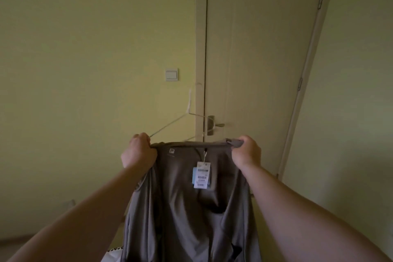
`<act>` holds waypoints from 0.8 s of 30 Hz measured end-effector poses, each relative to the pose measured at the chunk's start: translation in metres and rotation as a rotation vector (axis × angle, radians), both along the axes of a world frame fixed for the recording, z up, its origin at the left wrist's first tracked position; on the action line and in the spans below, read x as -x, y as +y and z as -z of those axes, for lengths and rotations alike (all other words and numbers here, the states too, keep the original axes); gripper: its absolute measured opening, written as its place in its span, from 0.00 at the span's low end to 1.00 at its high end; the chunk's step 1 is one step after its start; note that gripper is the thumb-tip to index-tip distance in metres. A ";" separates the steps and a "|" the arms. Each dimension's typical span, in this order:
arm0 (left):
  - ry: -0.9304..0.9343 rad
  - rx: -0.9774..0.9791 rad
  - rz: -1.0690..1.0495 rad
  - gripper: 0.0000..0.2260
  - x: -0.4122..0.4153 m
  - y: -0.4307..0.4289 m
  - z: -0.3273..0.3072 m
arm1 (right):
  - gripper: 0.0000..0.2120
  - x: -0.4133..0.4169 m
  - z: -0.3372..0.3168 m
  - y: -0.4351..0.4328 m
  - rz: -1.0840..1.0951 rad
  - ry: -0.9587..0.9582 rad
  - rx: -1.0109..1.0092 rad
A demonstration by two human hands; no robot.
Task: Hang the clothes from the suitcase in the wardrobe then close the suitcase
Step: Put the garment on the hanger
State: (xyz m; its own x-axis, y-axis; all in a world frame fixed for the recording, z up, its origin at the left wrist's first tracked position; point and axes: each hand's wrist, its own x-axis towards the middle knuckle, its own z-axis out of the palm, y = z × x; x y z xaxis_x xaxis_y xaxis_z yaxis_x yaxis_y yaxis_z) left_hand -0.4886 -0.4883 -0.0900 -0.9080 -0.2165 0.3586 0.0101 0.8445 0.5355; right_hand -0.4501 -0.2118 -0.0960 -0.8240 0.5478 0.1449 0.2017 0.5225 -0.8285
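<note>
One garment (191,208) gripped, left hand (139,152), right hand (246,154)

Only a thin, dim strip of floor (7,243) is showing, far to the left of the grey garment (187,219) and running along the foot of the wall. Just left of the grey garment's lower part, a white thing with a black-and-white checked edge (113,254) is peeking in at the bottom. Whether it is resting on the floor cannot be told.
</note>
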 end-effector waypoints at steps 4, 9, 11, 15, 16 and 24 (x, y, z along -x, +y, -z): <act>0.024 0.114 0.032 0.07 -0.006 0.004 0.002 | 0.09 -0.001 -0.005 -0.013 -0.082 -0.134 -0.107; 0.006 0.044 0.035 0.06 -0.005 -0.002 0.000 | 0.17 -0.004 -0.011 -0.008 -0.119 -0.217 -0.128; 0.013 -0.023 0.038 0.06 -0.006 -0.004 -0.002 | 0.26 -0.004 -0.010 -0.006 -0.112 -0.223 -0.082; 0.085 -0.042 0.148 0.07 -0.005 -0.006 -0.007 | 0.32 -0.008 -0.007 -0.010 -0.134 -0.214 -0.227; 0.102 -0.014 0.176 0.08 -0.006 -0.005 -0.008 | 0.32 -0.010 -0.008 -0.012 -0.146 -0.176 -0.268; 0.188 0.248 0.287 0.08 -0.007 -0.003 -0.008 | 0.18 -0.007 -0.004 -0.022 -0.218 -0.133 -0.534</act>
State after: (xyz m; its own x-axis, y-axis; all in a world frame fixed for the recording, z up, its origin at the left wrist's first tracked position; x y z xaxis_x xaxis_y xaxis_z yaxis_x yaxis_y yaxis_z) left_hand -0.4817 -0.4915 -0.0821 -0.8326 0.1492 0.5334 0.3418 0.8962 0.2830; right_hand -0.4432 -0.2337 -0.0918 -0.9395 0.2432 0.2413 0.1269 0.9012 -0.4144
